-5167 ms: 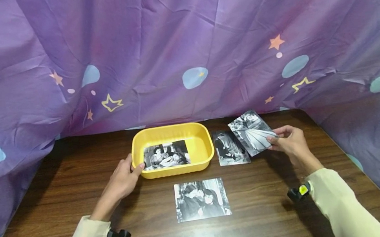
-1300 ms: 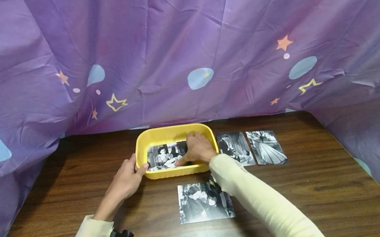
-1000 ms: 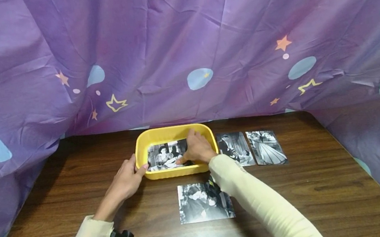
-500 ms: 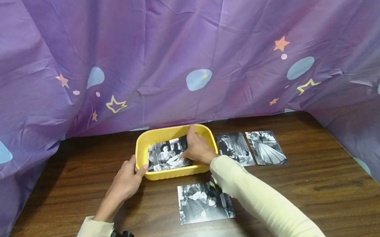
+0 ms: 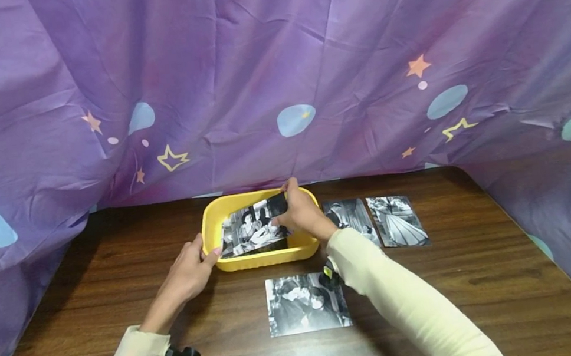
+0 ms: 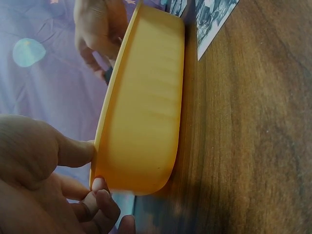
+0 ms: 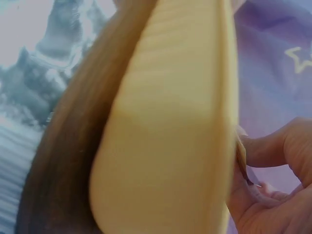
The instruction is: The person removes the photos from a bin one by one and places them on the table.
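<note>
A yellow plastic basin stands toward the back of the table. My left hand pinches its rim at the left front corner, thumb on one side and fingers on the other, as the left wrist view confirms. Over the basin's inside, my right hand grips the right end of a black-and-white photo. That end is raised, so the photo slants down to the left. Below its lower edge shows a dark strip, of which most is hidden. The right wrist view has the basin wall blocking most of the photo.
Right of the basin lie two photos side by side, a nearer one partly behind my sleeve and another with a pale fan shape. A further photo lies in front. Purple patterned cloth hangs behind the wooden table.
The fan-shape photo, earlier in my right hand, now lies on the table at right. That hand moved left into the basin and has raised the photo's right end. My left hand stayed on the rim.
</note>
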Demonstrator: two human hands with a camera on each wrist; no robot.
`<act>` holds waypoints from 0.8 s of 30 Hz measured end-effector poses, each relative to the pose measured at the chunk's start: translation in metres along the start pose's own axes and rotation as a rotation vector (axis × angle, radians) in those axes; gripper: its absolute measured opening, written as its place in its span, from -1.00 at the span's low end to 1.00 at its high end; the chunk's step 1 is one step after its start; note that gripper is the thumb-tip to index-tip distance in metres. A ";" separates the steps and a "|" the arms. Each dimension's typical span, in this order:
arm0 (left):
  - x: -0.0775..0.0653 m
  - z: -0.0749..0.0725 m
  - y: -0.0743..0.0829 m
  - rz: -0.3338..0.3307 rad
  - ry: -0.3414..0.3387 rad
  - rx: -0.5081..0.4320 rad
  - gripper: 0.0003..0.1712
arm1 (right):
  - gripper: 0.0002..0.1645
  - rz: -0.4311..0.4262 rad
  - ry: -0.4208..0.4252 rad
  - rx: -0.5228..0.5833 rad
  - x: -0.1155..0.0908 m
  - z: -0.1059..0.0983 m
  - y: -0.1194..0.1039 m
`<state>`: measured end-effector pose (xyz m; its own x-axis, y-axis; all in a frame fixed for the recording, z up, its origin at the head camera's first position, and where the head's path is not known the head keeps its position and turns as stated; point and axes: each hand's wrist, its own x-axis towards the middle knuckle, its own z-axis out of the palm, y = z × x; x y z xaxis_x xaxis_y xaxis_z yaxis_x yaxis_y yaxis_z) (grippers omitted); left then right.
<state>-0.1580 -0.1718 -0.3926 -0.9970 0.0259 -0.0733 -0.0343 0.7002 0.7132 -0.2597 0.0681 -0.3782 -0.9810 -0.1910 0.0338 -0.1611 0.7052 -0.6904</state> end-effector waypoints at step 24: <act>0.001 -0.001 -0.002 0.019 0.009 -0.002 -0.43 | -0.08 0.027 0.040 0.109 -0.039 -0.086 0.020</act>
<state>-0.1589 -0.1735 -0.3935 -0.9980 0.0326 -0.0536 -0.0156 0.6982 0.7157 -0.2338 0.1482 -0.3310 -0.9887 -0.1442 0.0410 -0.1238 0.6312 -0.7656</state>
